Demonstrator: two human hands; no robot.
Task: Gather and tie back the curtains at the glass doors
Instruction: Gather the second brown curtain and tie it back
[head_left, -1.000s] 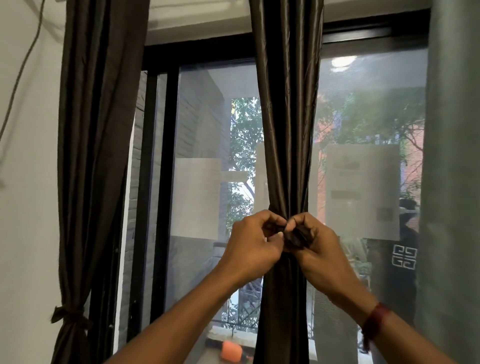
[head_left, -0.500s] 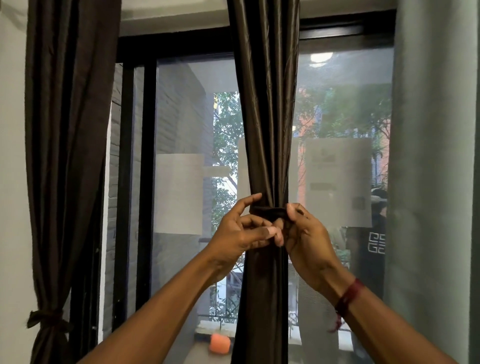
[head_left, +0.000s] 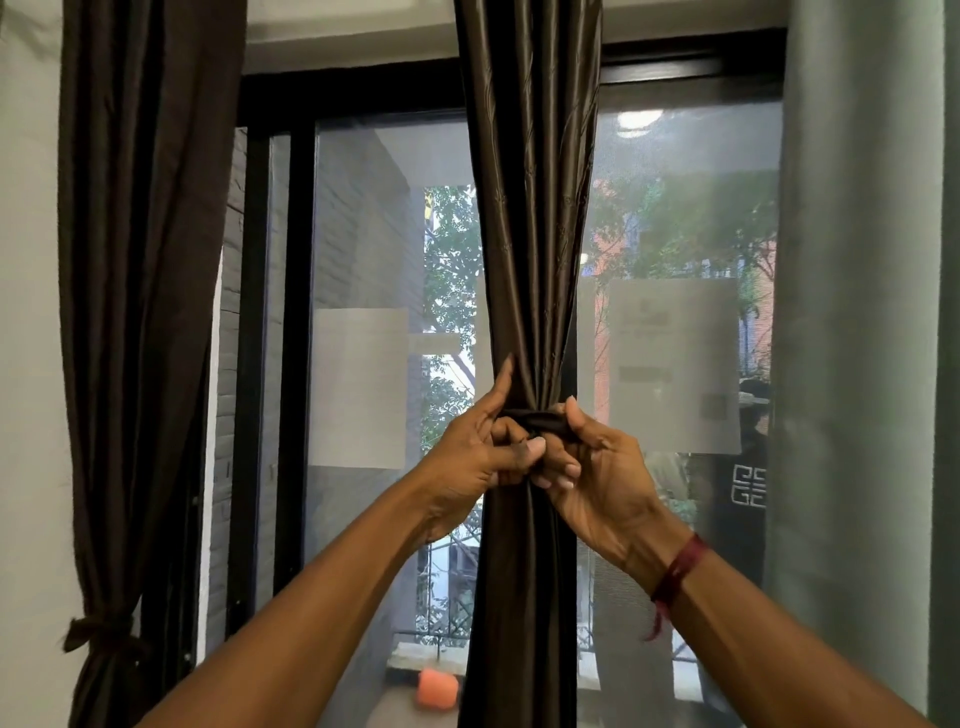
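A dark brown curtain (head_left: 530, 234) hangs gathered in the middle of the glass doors (head_left: 363, 249). A brown tie band (head_left: 540, 418) wraps it at hand height. My left hand (head_left: 483, 447) pinches the band's left side with thumb and curled fingers, its index finger stretched up along the curtain. My right hand (head_left: 597, 462) grips the band's right end, thumb raised. A second brown curtain (head_left: 140, 260) hangs at the left, tied near its bottom by a knotted band (head_left: 98, 631).
A grey-green curtain (head_left: 857, 312) covers the right side. The black door frame (head_left: 291, 338) stands left of the glass. White paper sheets (head_left: 675, 364) stick to the glass. An orange object (head_left: 437, 688) lies low outside. A white wall (head_left: 26, 364) lies at the far left.
The band was bunched between both fists; now it lies wrapped round the curtain. My left index finger has stretched upward and my right thumb has lifted.
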